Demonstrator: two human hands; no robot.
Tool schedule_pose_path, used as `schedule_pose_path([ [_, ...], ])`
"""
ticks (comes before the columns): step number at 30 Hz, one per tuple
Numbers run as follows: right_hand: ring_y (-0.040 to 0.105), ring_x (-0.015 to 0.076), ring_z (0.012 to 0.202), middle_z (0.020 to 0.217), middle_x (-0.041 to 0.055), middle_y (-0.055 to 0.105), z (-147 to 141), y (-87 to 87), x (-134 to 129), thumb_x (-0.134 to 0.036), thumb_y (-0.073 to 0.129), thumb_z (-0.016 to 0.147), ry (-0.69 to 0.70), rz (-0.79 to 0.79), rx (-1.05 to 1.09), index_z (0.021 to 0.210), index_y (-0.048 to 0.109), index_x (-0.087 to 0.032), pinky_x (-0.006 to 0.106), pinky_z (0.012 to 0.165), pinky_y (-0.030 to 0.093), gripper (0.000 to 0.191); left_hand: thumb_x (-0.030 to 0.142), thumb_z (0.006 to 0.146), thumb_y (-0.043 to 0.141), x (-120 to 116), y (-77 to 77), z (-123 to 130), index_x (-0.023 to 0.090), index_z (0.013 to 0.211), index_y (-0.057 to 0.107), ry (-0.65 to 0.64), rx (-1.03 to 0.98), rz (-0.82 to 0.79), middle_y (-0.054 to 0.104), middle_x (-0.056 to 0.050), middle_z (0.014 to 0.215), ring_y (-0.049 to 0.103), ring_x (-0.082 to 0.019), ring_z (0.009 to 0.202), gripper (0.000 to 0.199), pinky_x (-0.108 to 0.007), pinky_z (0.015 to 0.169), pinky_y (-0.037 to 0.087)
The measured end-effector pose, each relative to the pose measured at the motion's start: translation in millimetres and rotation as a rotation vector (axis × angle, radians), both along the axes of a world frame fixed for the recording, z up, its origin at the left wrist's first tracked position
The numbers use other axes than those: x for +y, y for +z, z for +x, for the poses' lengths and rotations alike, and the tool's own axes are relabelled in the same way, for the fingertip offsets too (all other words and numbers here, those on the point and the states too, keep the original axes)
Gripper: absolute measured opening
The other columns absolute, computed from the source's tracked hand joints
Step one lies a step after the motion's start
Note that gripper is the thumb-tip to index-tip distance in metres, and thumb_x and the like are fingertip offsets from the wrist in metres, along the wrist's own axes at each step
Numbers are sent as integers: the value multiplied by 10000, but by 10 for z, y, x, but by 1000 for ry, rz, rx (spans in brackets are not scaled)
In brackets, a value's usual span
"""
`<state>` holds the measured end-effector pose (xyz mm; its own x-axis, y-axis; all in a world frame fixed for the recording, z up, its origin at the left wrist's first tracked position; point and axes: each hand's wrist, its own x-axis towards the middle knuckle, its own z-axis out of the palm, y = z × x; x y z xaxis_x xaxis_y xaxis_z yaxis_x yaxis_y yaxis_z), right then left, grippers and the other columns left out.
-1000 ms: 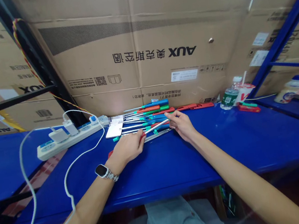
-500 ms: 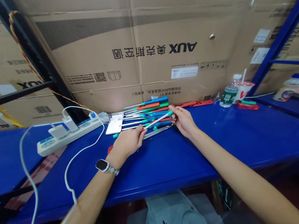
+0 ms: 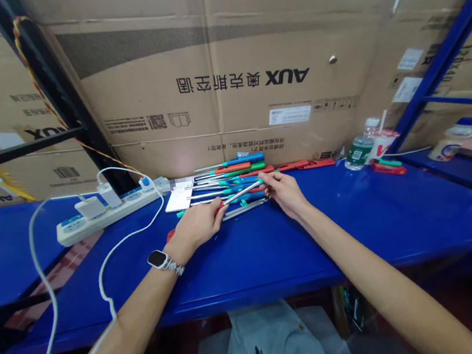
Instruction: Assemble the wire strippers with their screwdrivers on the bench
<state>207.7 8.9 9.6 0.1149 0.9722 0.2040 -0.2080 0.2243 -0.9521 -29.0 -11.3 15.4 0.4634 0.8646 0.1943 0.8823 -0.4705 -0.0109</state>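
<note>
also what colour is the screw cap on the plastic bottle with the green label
White, best seen in the head view, on the clear plastic bottle.

The near table (image 3: 249, 269) offers open passage; the power strip (image 3: 112, 214) and bottle (image 3: 357, 151) block either side at the back.

My left hand (image 3: 196, 225) and right hand (image 3: 283, 192) near each other, fingers closed, forearms angled inward.
</note>
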Motion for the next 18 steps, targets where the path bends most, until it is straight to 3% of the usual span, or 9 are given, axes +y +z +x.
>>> schedule_pose_path([
  [5,514,97,581,625,-24,632,51,22,11,-530,918,523,109,-33,36,716,688,-187,250,587,404,456,422,1078,288,22,-24,-19,198,1010,564,-4,3,14,704,-87,786,698,-280,744,362,-322,629,417],
  [11,376,75,469,486,-65,464,51,1,11,-626,901,566,126,-47,-8,556,530,-206,259,489,305,561,427,1080,281,32,-38,-19,190,1040,576,-5,30,23,714,-102,811,702,-297,755,381,-328,619,403],
  [18,453,84,538,547,-55,547,69,22,-1,-544,947,505,159,-38,28,657,617,-192,245,539,351,506,437,1087,265,26,-25,-23,187,1058,576,0,48,29,725,-103,814,705,-296,750,400,-327,610,389],
])
